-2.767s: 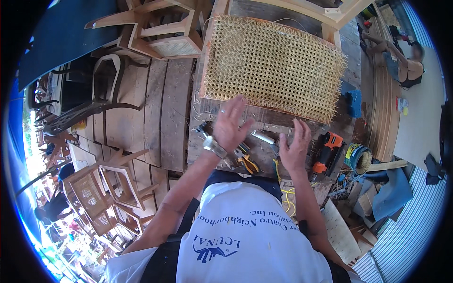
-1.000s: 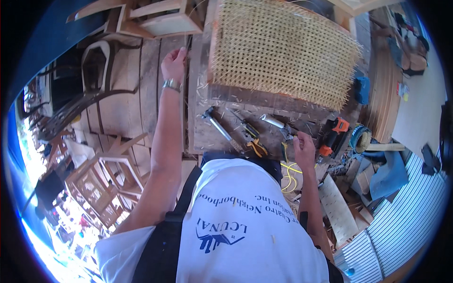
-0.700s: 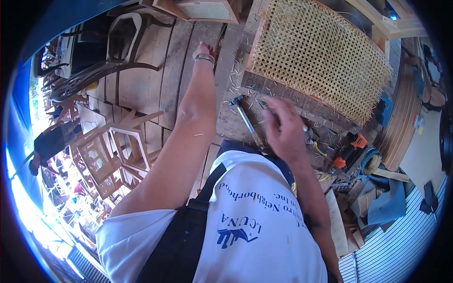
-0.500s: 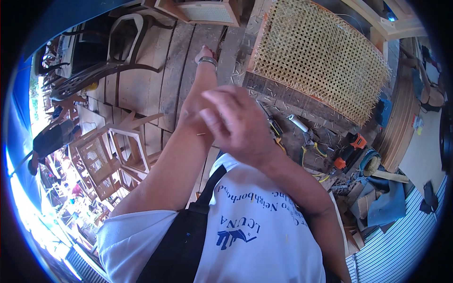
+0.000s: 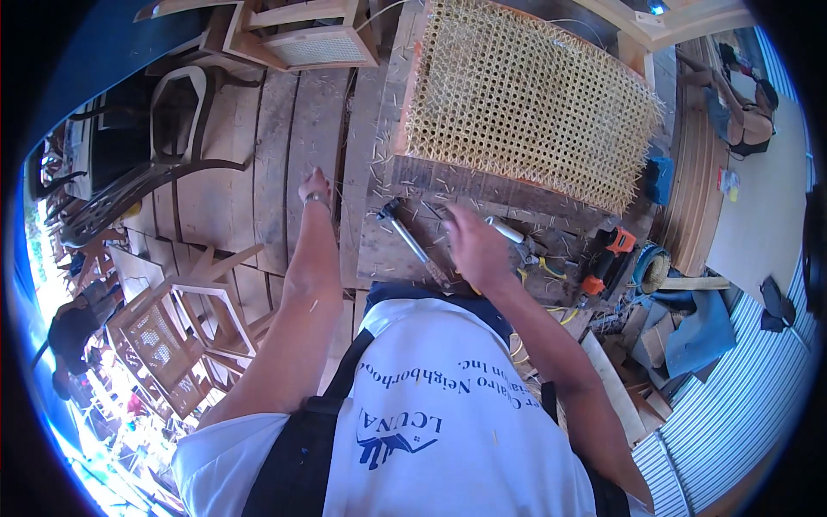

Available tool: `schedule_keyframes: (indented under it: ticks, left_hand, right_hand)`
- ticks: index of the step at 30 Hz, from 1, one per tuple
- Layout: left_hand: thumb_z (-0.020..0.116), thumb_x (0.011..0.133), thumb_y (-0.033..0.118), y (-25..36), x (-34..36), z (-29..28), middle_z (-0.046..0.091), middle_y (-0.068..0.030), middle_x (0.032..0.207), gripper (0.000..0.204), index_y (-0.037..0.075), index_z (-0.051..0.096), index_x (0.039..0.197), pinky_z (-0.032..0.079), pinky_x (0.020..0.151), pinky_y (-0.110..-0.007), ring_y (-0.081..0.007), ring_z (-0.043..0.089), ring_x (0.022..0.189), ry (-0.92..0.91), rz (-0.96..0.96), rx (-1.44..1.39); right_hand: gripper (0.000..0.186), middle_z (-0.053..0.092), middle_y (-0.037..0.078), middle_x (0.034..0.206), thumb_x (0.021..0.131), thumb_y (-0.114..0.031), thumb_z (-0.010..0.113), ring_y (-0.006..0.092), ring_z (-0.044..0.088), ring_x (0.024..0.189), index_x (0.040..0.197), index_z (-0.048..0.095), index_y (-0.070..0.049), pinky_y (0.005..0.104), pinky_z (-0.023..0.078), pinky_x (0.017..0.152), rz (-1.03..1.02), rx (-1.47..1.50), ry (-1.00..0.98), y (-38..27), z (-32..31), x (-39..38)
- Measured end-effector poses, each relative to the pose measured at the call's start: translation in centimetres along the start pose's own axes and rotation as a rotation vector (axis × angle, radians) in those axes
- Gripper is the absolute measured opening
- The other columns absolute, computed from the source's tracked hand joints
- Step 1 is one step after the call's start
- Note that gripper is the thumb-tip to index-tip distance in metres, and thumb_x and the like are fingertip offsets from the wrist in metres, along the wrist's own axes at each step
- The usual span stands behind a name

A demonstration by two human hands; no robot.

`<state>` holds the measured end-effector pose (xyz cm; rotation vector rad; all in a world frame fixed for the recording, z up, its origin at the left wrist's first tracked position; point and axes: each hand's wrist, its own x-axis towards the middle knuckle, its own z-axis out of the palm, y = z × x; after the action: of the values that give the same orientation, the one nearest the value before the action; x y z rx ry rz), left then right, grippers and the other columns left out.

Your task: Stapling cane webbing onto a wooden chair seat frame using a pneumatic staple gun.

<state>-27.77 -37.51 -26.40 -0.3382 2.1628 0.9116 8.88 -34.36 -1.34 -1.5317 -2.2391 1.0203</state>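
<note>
My left hand [image 5: 314,183] is out over the weathered planks left of the workbench, fingers curled round something too small to make out. My right hand [image 5: 474,246] hovers over or rests on the tools at the bench's near edge, fingers slightly bent and apart; contact is unclear. Beside it lie a long metal-shafted tool [image 5: 415,243], a white cylindrical tool [image 5: 504,229], pliers [image 5: 547,265] and an orange-black power tool [image 5: 609,258]. Behind them, a woven cane sheet [image 5: 525,99] covers a wooden frame on the bench [image 5: 379,155], among scattered cane bits.
Wooden chair frames [image 5: 177,332] [image 5: 301,34] and a dark curved-leg chair [image 5: 177,116] stand to the left. Another person [image 5: 745,121] sits at the right near long boards [image 5: 689,215]. A coil [image 5: 655,267], blue sheets [image 5: 698,336] and corrugated metal [image 5: 706,439] lie lower right.
My right hand swept leftward across my left forearm, then drew back over the tools. My left hand, earlier raised beside the cane sheet, is now lower over the planks. The view has shifted.
</note>
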Motion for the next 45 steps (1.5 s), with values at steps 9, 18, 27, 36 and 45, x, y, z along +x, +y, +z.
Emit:
schedule_keyframes:
  ticks: [9, 18, 27, 36, 45]
  left_hand:
    - [0.066, 0.091, 0.039, -5.4, -4.6, -2.3, 0.067, -0.0188, 0.106, 0.036, 0.010, 0.067, 0.112, 0.049, 0.098, -0.049, -0.0423, 0.061, 0.106, -0.241, 0.921, 1.209]
    - [0.066, 0.092, 0.048, -2.8, -7.1, -4.5, 0.071, -0.0183, 0.112, 0.050, 0.008, 0.065, 0.122, 0.054, 0.087, -0.044, -0.0320, 0.069, 0.102, -0.102, 0.678, 0.772]
    - [0.074, 0.087, 0.019, 4.8, -24.3, 1.5, 0.053, -0.0208, 0.138, 0.054, 0.004, 0.051, 0.134, 0.042, 0.104, -0.055, -0.0432, 0.049, 0.127, 0.182, 1.649, 0.614]
    - [0.045, 0.098, 0.053, 8.4, -42.4, 21.5, 0.022, -0.0062, 0.165, 0.070, 0.012, 0.034, 0.154, 0.007, 0.123, -0.055, -0.0369, 0.008, 0.153, -0.347, 1.805, 0.861]
    - [0.042, 0.102, 0.043, 8.9, -44.0, 35.7, 0.025, 0.0022, 0.164, 0.052, 0.028, 0.038, 0.152, 0.011, 0.122, -0.057, -0.0381, 0.015, 0.152, -0.273, 2.075, 1.134]
  right_hand:
    - [0.021, 0.065, 0.015, 0.090, 0.094, -0.024, 0.064, 0.0346, 0.066, 0.079, 0.101, 0.065, -0.004, 0.0439, 0.052, 0.071, 0.448, 0.001, 0.073, 7.5, -3.7, -5.9]
    - [0.031, 0.058, 0.014, 0.103, 0.093, -0.019, 0.065, 0.0241, 0.061, 0.083, 0.118, 0.058, -0.001, 0.0360, 0.052, 0.076, 0.512, -0.006, 0.617, 15.0, -11.3, -5.4]
    - [0.060, 0.067, 0.014, 0.108, 0.091, -0.034, 0.070, 0.0185, 0.067, 0.092, 0.136, 0.053, 0.002, 0.0309, 0.053, 0.085, 0.622, 0.179, 0.603, 24.8, -20.5, -1.0]
    - [0.061, 0.069, 0.019, 0.111, 0.091, -0.038, 0.068, 0.0268, 0.069, 0.099, 0.134, 0.054, 0.003, 0.0374, 0.052, 0.090, 0.504, 0.428, 0.408, 25.8, -17.7, 0.7]
    - [0.054, 0.062, 0.023, 0.121, 0.086, -0.023, 0.072, 0.0352, 0.062, 0.111, 0.128, 0.055, 0.005, 0.0419, 0.048, 0.099, 0.362, 0.376, 0.465, 26.7, -17.6, 0.5]
